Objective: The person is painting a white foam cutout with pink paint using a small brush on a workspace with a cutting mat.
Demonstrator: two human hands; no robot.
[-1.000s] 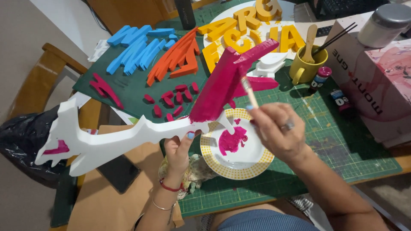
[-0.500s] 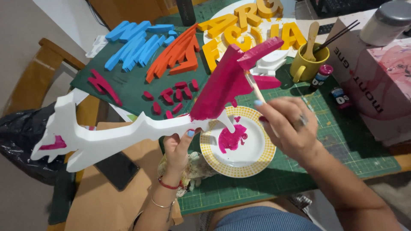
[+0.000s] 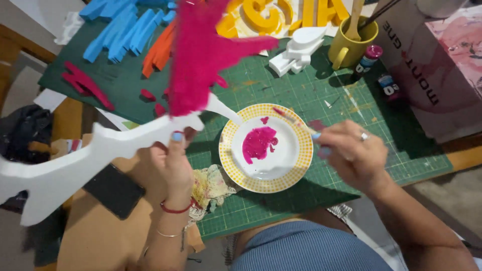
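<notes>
My left hand [image 3: 173,160] grips a long white foam cutout [image 3: 90,155] at its middle and holds it up over the table; the cutout's upper part [image 3: 201,50] is painted magenta. My right hand [image 3: 351,155] holds a thin paintbrush [image 3: 291,118], its tip over a white plate with a yellow patterned rim [image 3: 228,145]. A puddle of magenta paint [image 3: 258,143] lies in the plate. The plate rests on a green cutting mat [image 3: 301,90].
Blue [image 3: 120,30], orange [image 3: 158,50], magenta [image 3: 85,85] and yellow [image 3: 271,15] foam pieces lie at the back. A yellow mug [image 3: 349,47] with tools, small paint bottles [image 3: 369,57], a white foam shape [image 3: 296,47], a stained rag [image 3: 213,185], a black phone [image 3: 113,190] and a box [image 3: 437,65] surround the mat.
My right hand has come down from the painted part of the cutout to the plate, brush tip now at the paint. The cutout has risen closer to the camera.
</notes>
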